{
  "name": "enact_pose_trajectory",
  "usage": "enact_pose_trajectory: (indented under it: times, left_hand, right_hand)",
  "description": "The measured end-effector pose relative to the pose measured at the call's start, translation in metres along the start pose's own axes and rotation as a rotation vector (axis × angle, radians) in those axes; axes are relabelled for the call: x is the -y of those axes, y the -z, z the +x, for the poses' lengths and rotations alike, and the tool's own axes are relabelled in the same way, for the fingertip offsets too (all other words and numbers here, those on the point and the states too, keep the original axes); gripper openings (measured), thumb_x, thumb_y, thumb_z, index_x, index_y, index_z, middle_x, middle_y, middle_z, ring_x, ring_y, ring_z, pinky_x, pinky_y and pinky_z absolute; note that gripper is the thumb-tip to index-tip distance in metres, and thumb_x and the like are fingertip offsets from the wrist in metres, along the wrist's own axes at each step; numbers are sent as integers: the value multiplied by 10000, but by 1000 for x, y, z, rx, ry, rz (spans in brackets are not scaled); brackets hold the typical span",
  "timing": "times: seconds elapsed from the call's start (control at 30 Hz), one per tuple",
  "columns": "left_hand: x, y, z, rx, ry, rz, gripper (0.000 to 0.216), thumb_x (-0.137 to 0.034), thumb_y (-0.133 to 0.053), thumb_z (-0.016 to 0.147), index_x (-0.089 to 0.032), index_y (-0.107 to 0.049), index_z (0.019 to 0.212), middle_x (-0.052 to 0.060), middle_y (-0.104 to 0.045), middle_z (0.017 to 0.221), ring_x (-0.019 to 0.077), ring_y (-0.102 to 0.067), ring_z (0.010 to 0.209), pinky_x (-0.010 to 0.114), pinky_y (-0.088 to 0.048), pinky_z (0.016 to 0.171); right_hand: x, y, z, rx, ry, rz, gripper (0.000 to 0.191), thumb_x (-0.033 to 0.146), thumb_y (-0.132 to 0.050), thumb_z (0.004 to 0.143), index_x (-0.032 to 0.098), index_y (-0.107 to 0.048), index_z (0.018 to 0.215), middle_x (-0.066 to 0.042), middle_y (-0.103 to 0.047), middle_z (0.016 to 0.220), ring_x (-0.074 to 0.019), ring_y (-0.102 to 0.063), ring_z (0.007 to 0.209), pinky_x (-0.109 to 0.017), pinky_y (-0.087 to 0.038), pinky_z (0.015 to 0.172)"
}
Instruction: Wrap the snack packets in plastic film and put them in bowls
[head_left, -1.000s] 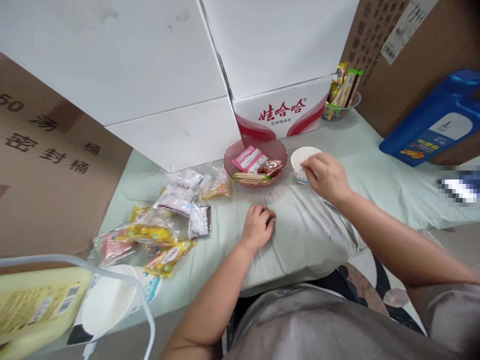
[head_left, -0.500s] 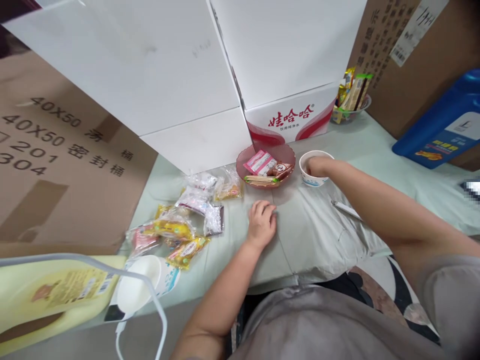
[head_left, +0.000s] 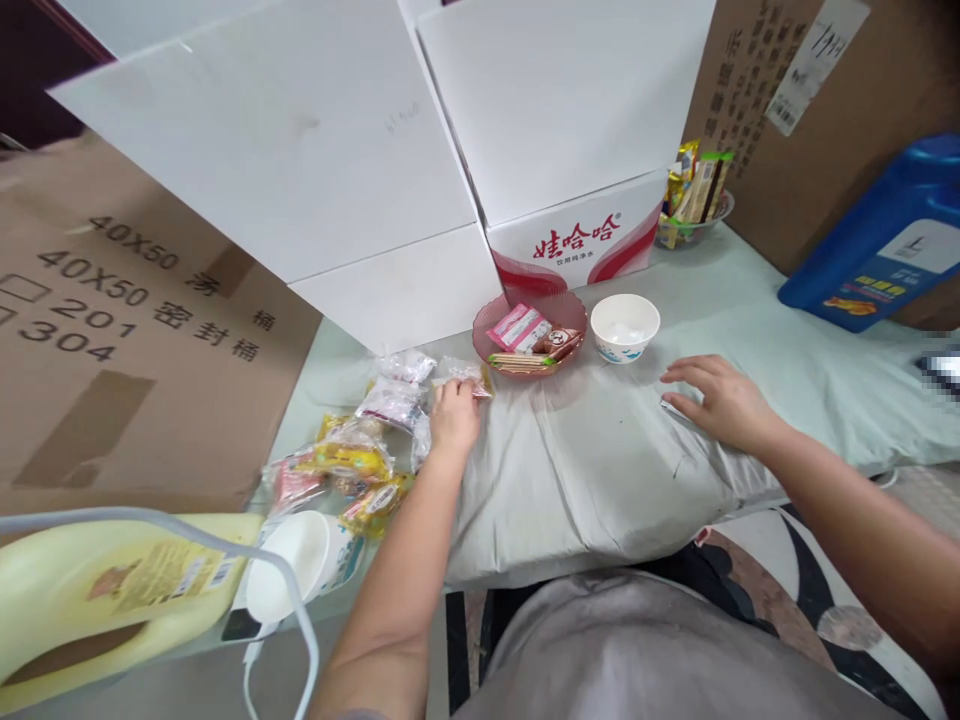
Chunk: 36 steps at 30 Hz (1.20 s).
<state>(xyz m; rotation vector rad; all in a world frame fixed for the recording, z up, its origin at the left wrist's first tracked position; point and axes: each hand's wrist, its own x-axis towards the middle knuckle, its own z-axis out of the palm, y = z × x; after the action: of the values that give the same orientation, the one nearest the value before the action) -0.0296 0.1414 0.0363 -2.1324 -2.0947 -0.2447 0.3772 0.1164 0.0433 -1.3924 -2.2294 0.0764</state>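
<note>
My left hand [head_left: 456,412] reaches into the pile of wrapped snacks, its fingers curled down on a clear-wrapped snack [head_left: 480,378] at the right end. The hand partly hides this packet and a dark-edged one below. My right hand [head_left: 720,402] has its fingers apart, low over the cloth, above a thin white object [head_left: 679,404] it partly covers. A white paper bowl [head_left: 625,345] with blue print stands upright between the hands, a pale shape inside it. Left of it, a pink glass bowl [head_left: 571,350] holds a pink packet, a brown packet and thin stick packs.
Yellow-wrapped snacks [head_left: 345,458] lie at left, near a tipped paper bowl [head_left: 289,565], a yellow jug [head_left: 112,590] and a grey cable [head_left: 296,590]. White boxes [head_left: 375,150] stand behind. A clear bowl of snacks [head_left: 686,235] and blue bottle [head_left: 862,250] are at right.
My right hand has come out of the paper bowl, moving right and toward me. My left hand has moved left from the bare cloth onto the wrapped snack.
</note>
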Motion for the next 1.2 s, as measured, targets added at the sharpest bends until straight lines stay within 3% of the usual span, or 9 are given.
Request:
enact_pose_trajectory:
  times: [0.2, 0.4, 0.57, 0.67, 0.77, 0.9, 1.0, 1.07, 1.2]
  left_hand:
    - [-33, 6, -33, -115, -184, -311, 223, -101, -499, 854, -172, -695, 932, 81, -680, 915, 225, -631, 882, 353, -526, 823]
    - [-112, 0, -99, -207, -532, -495, 224, -95, -541, 865, -192, -661, 1026, 74, -649, 940, 222, -587, 957, 373, -527, 867]
    - [-118, -14, -113, -428, -399, -644, 319, -134, -582, 860, -193, -534, 1170, 124, -569, 1129, 237, -572, 1086, 416, -530, 915]
    - [-106, -19, -109, -458, -240, -729, 389, -177, -618, 850, -183, -470, 1210, 139, -546, 1156, 249, -561, 1130, 444, -512, 949]
    - [-101, -22, -106, -317, -110, -782, 549, -236, -656, 834, -194, -406, 1321, 156, -540, 1245, 267, -542, 1190, 461, -487, 987]
    - [-101, -26, -103, -184, -95, -791, 741, -338, -727, 786, -208, -355, 1414, 169, -489, 1370, 292, -486, 1267, 473, -458, 1024]
    - [-100, -27, -103, -197, -133, -810, 438, -360, -682, 831, -205, -553, 1220, 134, -555, 1279, 264, -529, 1198, 443, -469, 1000]
    - [-98, -28, -103, -217, -114, -876, 192, -343, -602, 894, -196, -627, 1016, 103, -611, 1131, 223, -579, 1091, 398, -489, 953]
    - [-98, -28, -103, -201, 35, -1059, 196, -365, -527, 939, -187, -608, 949, 69, -648, 975, 181, -621, 949, 338, -502, 875]
  right_hand:
    - [-11, -17, -59, 117, -178, -188, 355, 347, -463, 902, 177, -683, 1122, -144, -676, 1036, -312, -611, 958, -471, -501, 839]
    - [39, -18, -43, 19, -167, 84, 319, 276, -422, 948, 220, -642, 1171, -105, -647, 1007, -235, -646, 918, -381, -546, 811]
    - [107, -33, -18, 134, 101, 243, 316, 305, -429, 981, 241, -615, 1227, -96, -647, 1049, -198, -658, 884, -329, -549, 758]
    - [122, -37, -13, 270, 203, 179, 306, 320, -430, 987, 218, -646, 1178, -88, -651, 964, -188, -652, 787, -301, -518, 670]
    - [105, -29, -16, 309, 171, 113, 298, 245, -436, 970, 226, -657, 1169, -82, -653, 963, -186, -650, 803, -295, -499, 691]
    - [51, -12, -31, 257, -42, -47, 328, 207, -437, 931, 228, -683, 1147, -94, -669, 995, -204, -652, 803, -328, -503, 727]
    - [23, -5, -41, 159, -174, -135, 289, 262, -470, 916, 189, -721, 1040, -128, -683, 962, -273, -643, 871, -427, -503, 811]
    - [26, -6, -44, 72, -178, -73, 292, 338, -487, 927, 185, -709, 1037, -140, -681, 998, -303, -624, 958, -477, -487, 878]
    - [72, -19, -37, -25, -59, 231, 568, 544, -566, 878, 197, -520, 1326, -162, -606, 1226, -319, -557, 1149, -501, -471, 955]
